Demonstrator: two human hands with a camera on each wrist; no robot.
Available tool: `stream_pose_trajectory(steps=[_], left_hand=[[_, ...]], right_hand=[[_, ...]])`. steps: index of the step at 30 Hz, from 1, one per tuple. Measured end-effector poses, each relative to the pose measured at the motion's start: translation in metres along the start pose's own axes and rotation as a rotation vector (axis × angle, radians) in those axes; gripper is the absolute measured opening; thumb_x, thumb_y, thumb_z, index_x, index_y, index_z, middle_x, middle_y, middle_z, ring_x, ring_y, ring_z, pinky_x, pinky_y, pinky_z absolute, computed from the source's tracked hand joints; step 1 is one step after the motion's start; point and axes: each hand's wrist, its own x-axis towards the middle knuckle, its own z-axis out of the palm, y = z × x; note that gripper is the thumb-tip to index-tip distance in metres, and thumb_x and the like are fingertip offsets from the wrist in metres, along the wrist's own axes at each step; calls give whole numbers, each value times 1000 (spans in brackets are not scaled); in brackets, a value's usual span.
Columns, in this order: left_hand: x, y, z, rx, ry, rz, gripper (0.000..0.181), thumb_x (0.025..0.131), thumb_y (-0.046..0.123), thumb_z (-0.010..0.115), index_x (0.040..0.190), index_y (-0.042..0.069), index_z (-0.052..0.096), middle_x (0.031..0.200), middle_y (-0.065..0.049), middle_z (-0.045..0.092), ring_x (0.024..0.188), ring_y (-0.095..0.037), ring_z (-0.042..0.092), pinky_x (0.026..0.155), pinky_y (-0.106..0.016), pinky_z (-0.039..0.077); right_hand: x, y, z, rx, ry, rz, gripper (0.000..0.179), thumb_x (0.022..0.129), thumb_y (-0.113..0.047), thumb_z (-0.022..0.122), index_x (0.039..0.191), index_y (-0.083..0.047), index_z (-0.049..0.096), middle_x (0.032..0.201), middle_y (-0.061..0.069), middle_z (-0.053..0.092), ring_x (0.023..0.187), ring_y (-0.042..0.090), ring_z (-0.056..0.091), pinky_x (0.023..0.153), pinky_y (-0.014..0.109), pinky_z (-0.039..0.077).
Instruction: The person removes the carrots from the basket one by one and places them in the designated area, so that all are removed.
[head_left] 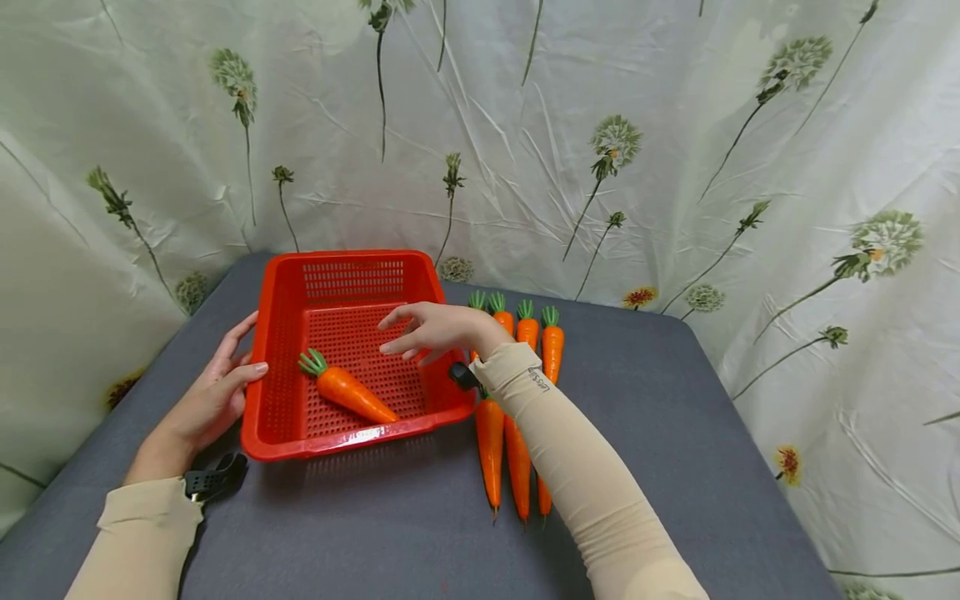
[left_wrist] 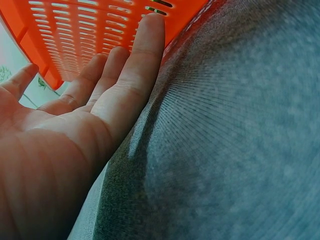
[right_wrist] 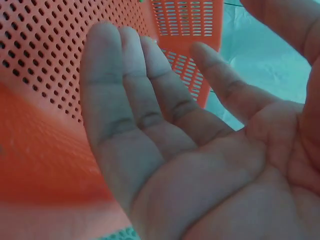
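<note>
A red plastic basket [head_left: 360, 437] with slotted walls sits on the grey table. Inside it lies one orange carrot [head_left: 352, 394] with a short green top. My left hand [head_left: 213, 387] is at the basket's left side, its thumb at the rim; in the left wrist view its extended fingers [left_wrist: 142, 55] rest along the outer wall. Over the right part of the basket hovers my right hand [head_left: 438, 329], fingers loosely extended and nothing in them. In the right wrist view the palm [right_wrist: 215, 185] is bare and the basket's perforated surface [right_wrist: 45, 55] shows beside the fingers.
To the right of the basket, several more carrots [head_left: 491, 446] lie in two rows on the table [head_left: 645, 417], partly hidden under my right forearm. A pale curtain [head_left: 525, 150] printed with dandelions hangs behind the table and along its sides.
</note>
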Motion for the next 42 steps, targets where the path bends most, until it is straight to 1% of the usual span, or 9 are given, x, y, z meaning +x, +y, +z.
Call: stream_pose_trajectory(steps=[2,9,13,18,24,28,31,35,42], left_hand=[[0,0,0,-3,-2,2,71,105,7,41,160,35,6,140,-1,44,112,-13,67,81,-38,62],[1,0,0,-6,-8,7,71,105,7,40,160,35,6,141,-1,43,112,-13,66,81,-38,61],[1,-1,-1,-2,-11,9,71,105,6,40,160,35,6,141,-1,43,112,-12,66,82,-38,61],[2,-1,0,-4,-16,8,71,105,6,40,160,36,6,141,-1,43,113,-12,66,82,-38,61],[1,0,0,0,-9,7,71,105,6,40,160,36,6,141,-1,43,113,-12,66,82,-38,61],[1,-1,0,2,-5,7,72,105,6,40,160,36,6,142,-1,43,113,-12,66,81,-38,61],[1,-1,-1,3,-3,4,72,105,6,40,160,36,6,142,-1,42,113,-12,66,81,-38,61],[1,-1,-1,12,2,1,72,105,7,41,160,37,6,143,-1,41,114,-11,65,82,-37,61],[1,0,0,7,10,4,72,105,7,41,160,36,7,142,-1,43,113,-12,66,81,-37,61]], right_hand=[[4,-1,1,6,-11,12,47,91,-36,73,133,-24,57,127,9,61,102,17,65,99,46,55],[22,-2,7,73,-51,70,47,91,-32,74,134,-22,56,128,9,62,127,35,57,99,46,54],[32,-1,13,131,-73,99,49,91,-28,74,135,-19,54,128,9,62,128,35,56,102,51,52],[42,2,19,188,-97,145,51,92,-26,73,138,-17,53,140,21,55,130,37,54,97,50,55],[51,2,25,220,-125,184,63,93,-26,72,148,-9,44,130,23,58,111,32,59,100,52,53],[57,3,29,258,-162,220,58,94,-21,70,145,-7,45,105,15,60,91,23,57,105,54,48],[61,5,31,266,-196,251,48,95,-19,69,137,-6,49,95,11,59,83,20,56,99,51,49],[63,8,33,251,-229,282,34,95,-18,69,125,-8,55,91,9,59,80,20,55,95,49,49],[65,8,38,244,-243,300,24,93,-17,72,112,-13,58,89,8,60,84,20,55,107,54,45]])
